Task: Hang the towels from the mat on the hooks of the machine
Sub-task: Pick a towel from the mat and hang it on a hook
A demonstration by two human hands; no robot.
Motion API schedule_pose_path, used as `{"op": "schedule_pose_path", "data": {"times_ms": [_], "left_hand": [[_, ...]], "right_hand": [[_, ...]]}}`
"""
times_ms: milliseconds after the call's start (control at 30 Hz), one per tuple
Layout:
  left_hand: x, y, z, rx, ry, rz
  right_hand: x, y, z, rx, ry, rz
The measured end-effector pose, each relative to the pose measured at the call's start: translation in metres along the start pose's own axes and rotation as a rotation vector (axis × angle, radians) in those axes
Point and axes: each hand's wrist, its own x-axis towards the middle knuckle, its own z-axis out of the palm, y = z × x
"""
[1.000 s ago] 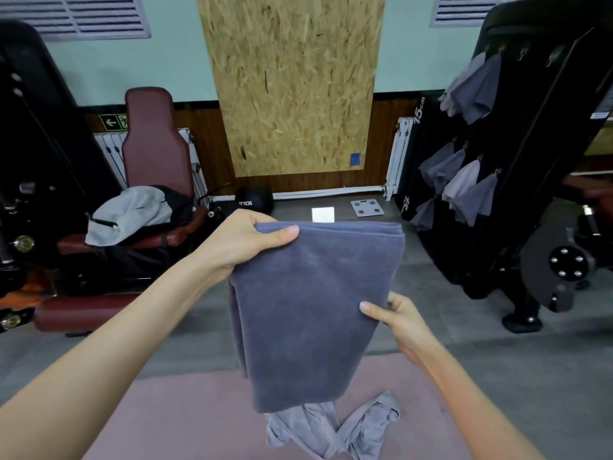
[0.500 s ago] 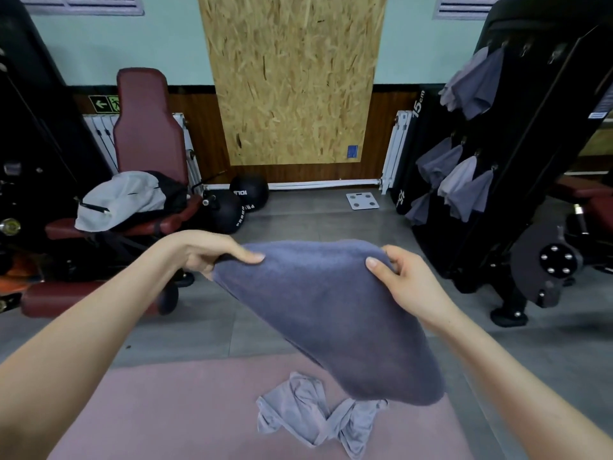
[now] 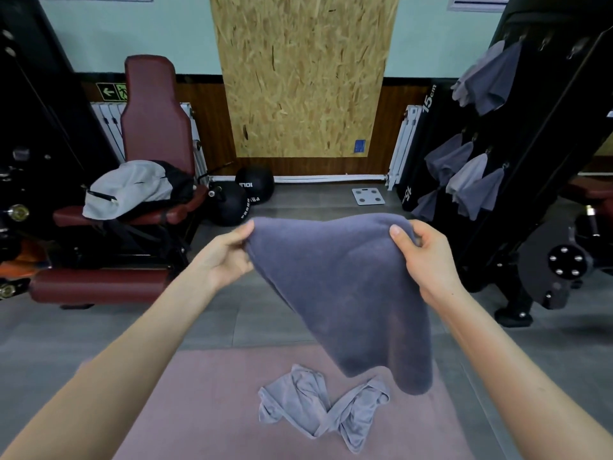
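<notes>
Above the pink mat (image 3: 199, 410), 2 hands are holding a dark grey towel (image 3: 348, 293) stretched between them. The left hand (image 3: 229, 257) is pinching 1 end of the top edge, thumb on top and fingers underneath. The right hand (image 3: 428, 260) is gripping the other end, thumb over the cloth and fingers curled behind it. Holding it by the top edge is letting the rest hang free, so the lower end is sagging toward the right, apparently clear of the mat. This grip is probably serving to spread the cloth and find a corner that will catch on a hook.

On the mat, just below that hanging end, 1 light grey towel (image 3: 318, 410) is lying crumpled and is not being touched; it seems to be waiting its turn.

At the right, the black machine (image 3: 544, 227) is leaning back, well apart from the hands. Several towels (image 3: 471, 180) are already hanging on it in 2 groups, each bunched to a point at its hook, which suggests how this 1 should go up. Near the top, bare hooks (image 3: 578, 51) appear to be free beside the upper group. The task looks well along, with 2 towels left to hang.
</notes>
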Motion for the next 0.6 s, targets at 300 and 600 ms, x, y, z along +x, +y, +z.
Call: {"op": "schedule_pose_path", "data": {"times_ms": [300,600], "left_hand": [[0.008,-0.022,0.006,0.772,0.196,0.539],[0.051,-0.043,0.025,0.644,0.219,0.182]], "right_hand": [[0.010,0.004,0.013,0.060,0.052,0.089],[0.018,0.020,0.010,0.052,0.082,0.139]]}}
